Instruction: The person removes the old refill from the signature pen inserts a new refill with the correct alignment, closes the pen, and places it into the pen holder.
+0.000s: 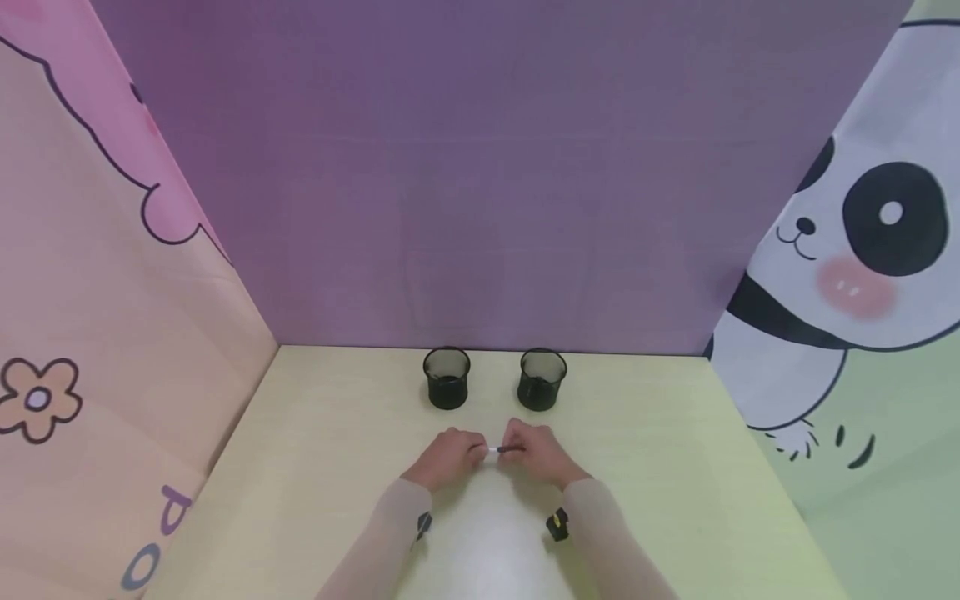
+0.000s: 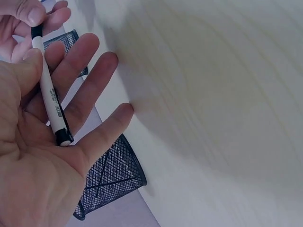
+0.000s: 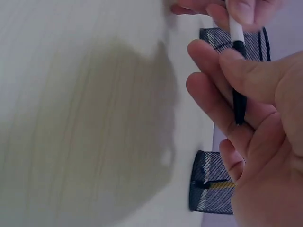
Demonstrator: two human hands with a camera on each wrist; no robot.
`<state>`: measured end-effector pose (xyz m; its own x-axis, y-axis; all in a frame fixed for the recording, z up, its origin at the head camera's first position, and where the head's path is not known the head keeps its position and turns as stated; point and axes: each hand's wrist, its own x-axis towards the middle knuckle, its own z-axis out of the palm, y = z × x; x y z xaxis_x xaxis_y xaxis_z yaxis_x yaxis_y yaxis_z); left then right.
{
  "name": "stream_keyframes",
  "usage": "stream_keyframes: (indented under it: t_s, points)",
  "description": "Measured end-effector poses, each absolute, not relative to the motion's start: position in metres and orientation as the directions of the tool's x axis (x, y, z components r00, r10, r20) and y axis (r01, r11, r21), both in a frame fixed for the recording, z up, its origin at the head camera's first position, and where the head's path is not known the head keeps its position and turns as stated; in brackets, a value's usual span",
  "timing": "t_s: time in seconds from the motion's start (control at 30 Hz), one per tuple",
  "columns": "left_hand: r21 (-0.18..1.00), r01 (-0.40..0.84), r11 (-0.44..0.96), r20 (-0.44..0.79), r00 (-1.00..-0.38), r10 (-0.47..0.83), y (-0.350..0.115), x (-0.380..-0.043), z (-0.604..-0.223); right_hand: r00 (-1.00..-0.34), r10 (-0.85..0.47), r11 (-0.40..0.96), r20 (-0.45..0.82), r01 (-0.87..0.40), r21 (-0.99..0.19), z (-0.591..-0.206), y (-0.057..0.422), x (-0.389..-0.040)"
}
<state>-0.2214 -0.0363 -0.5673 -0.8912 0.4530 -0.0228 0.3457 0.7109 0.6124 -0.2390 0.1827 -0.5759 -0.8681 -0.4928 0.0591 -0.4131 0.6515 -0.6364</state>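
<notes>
Both hands hold one white marker pen [image 2: 48, 90] with black ends, low over the table. My left hand [image 1: 452, 458] pinches its white barrel near the middle with the thumb and forefinger. The other left fingers are spread, and the barrel's black rear end lies against the palm. My right hand [image 1: 542, 452] pinches the black front part [image 3: 240, 106] between thumb and fingers, its dark tapered end pointing into the palm. Just beyond the hands stand two black mesh pen cups, a left cup [image 1: 447, 390] and a right cup [image 1: 539, 392], both upright.
A yellow and black stick [image 3: 220, 185] shows at the right cup in the right wrist view. The pale wood-grain table [image 1: 322, 467] meets a purple back wall [image 1: 480, 208]. Printed panels with a flower [image 1: 37, 398] and a panda [image 1: 847, 250] flank it.
</notes>
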Motion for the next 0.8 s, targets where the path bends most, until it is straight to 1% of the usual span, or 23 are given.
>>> stream_keyframes:
  t_s: [0.1,0.17,0.23,0.3,0.37,0.47,0.57,0.8]
  points:
    - [0.601,0.357,0.715,-0.016,-0.889,0.457,-0.037,-0.222,-0.568,-0.832,-0.544,0.694,0.108,-0.519,-0.5,-0.571,0.18,-0.235]
    - [0.594,0.364,0.717,-0.011,-0.888,0.459,-0.037,-0.222,-0.568,-0.808,-0.578,0.7,0.11,-0.561,-0.442,-0.568,0.178,-0.233]
    - [0.593,0.37,0.715,-0.005,-0.887,0.463,-0.038,-0.223,-0.568,-0.793,-0.601,0.698,0.101,-0.582,-0.417,-0.564,0.177,-0.231]
    - [0.589,0.383,0.711,0.008,-0.883,0.47,-0.038,-0.224,-0.568,-0.79,-0.609,0.692,0.08,-0.577,-0.433,-0.562,0.175,-0.231]
    - [0.581,0.404,0.707,0.026,-0.877,0.48,-0.039,-0.224,-0.567,-0.797,-0.602,0.7,0.058,-0.561,-0.441,-0.562,0.174,-0.231]
    - [0.575,0.427,0.698,0.042,-0.867,0.496,-0.04,-0.224,-0.565,-0.809,-0.585,0.717,0.059,-0.55,-0.428,-0.565,0.173,-0.233]
    - [0.583,0.43,0.689,0.037,-0.862,0.506,-0.041,-0.224,-0.563,-0.815,-0.569,0.727,0.107,-0.56,-0.397,-0.569,0.173,-0.235]
    - [0.629,0.391,0.673,-0.019,-0.857,0.516,-0.043,-0.227,-0.559,-0.802,-0.525,0.732,0.284,-0.596,-0.33,-0.568,0.173,-0.23]
